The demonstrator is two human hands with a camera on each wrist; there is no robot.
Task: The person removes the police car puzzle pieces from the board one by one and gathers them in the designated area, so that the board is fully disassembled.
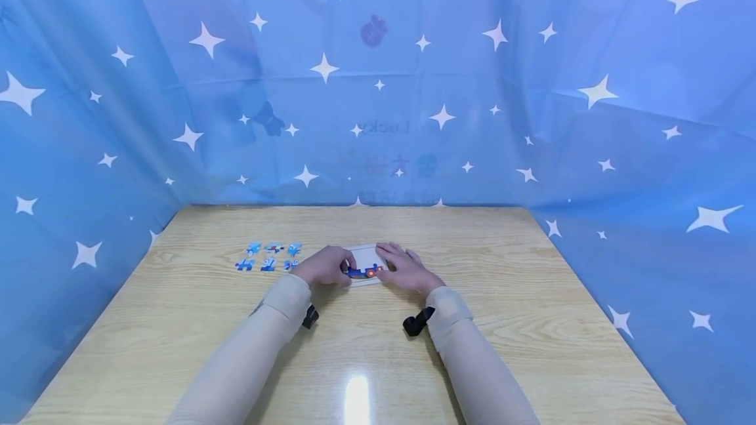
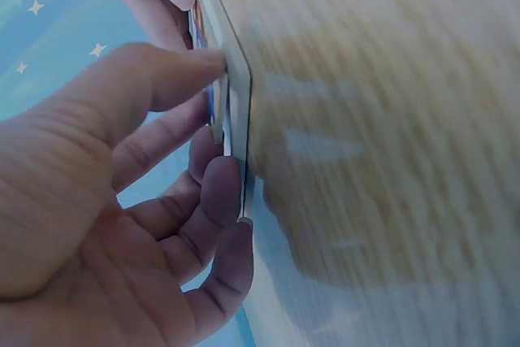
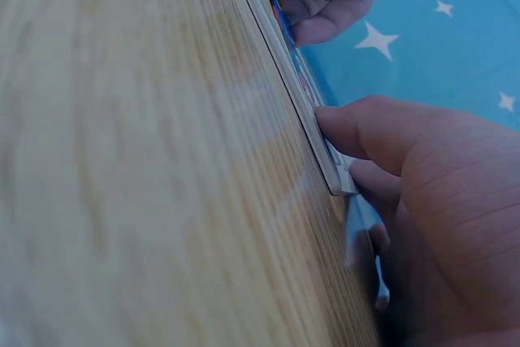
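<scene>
A shallow white jigsaw tray (image 1: 366,256) lies on the table between both hands. Along its near side sit blue pieces with an orange wheel (image 1: 371,273). At the tray's near left corner, the left hand (image 1: 326,265) pinches a puzzle piece (image 2: 218,107) between thumb and index finger; its other fingertips touch the tray's left edge. The piece looks slightly raised at the rim, though fingers hide most of it. Gripping the tray's right side is the right hand (image 1: 409,269), its thumb (image 3: 345,126) against the near edge and its fingers partly hidden beyond.
Several loose blue puzzle pieces (image 1: 268,263) lie in two rows left of the tray. The wooden table (image 1: 378,340) reflects a bright light near its front. A blue star-patterned curtain (image 1: 378,103) stands behind the table and along its sides.
</scene>
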